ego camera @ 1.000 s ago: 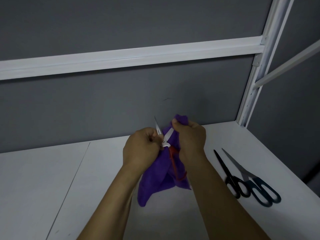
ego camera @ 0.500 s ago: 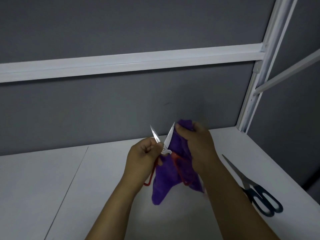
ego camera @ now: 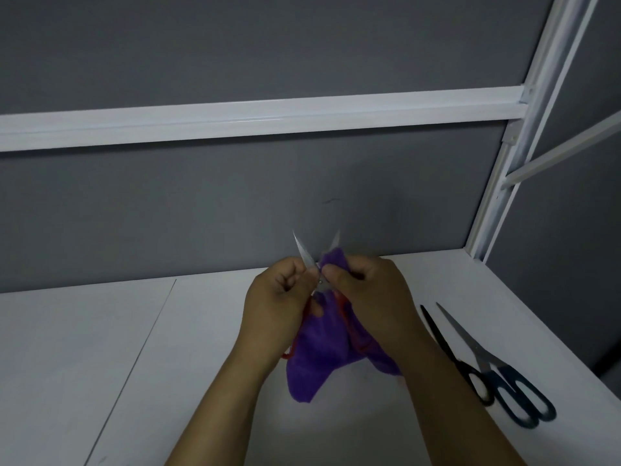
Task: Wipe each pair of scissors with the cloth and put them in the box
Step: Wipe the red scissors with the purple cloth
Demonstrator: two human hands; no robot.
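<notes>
Above the white table, my left hand (ego camera: 279, 297) grips a pair of red-handled scissors (ego camera: 302, 253) whose blades are spread apart and point up. My right hand (ego camera: 369, 294) pinches a purple cloth (ego camera: 319, 358) around the right blade near the pivot. The cloth hangs down between my wrists and hides most of the red handles. Two more pairs lie flat on the table to the right: black-handled scissors (ego camera: 452, 354) and, partly over them, dark blue-handled scissors (ego camera: 517, 395). No box is in view.
The white table (ego camera: 100, 348) runs to a grey back wall. A white rail (ego camera: 268, 119) crosses the wall above. A white upright post (ego camera: 504, 176) stands at the table's back right corner, with a grey side panel beyond it.
My right hand has slid the cloth down the right blade toward the pivot, baring the tip. The blades stand wider apart. The view has shifted, so the black scissors show again.
</notes>
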